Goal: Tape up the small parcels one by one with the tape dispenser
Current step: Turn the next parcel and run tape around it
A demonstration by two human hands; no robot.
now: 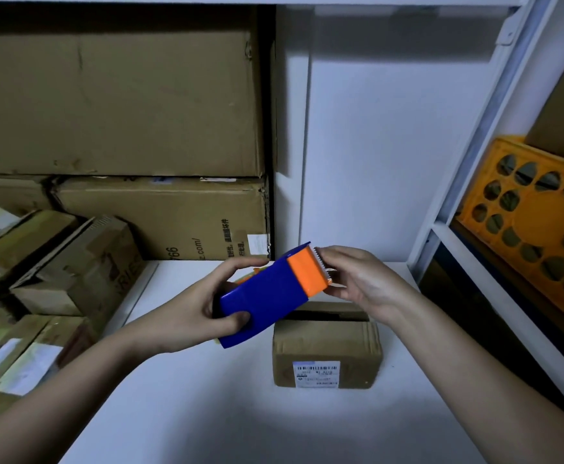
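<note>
Above the small parcel [327,349], the left hand [186,309] grips the light, rigid tape dispenser [270,296] while right hand [357,279] fingers pinch beside its sharp teeth.

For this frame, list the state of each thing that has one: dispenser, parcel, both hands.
Tape dispenser: held in the air above the parcel, toothed end up and to the right.
Small parcel: on the white table, flaps closed, label facing the camera.
Left hand: grips the dispenser's blue body.
Right hand: fingers at the toothed end.

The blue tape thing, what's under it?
Under the tape dispenser sits a small brown parcel on the white table, top flaps not taped. The hands hide its far edge, and its inside cannot be seen.
</note>
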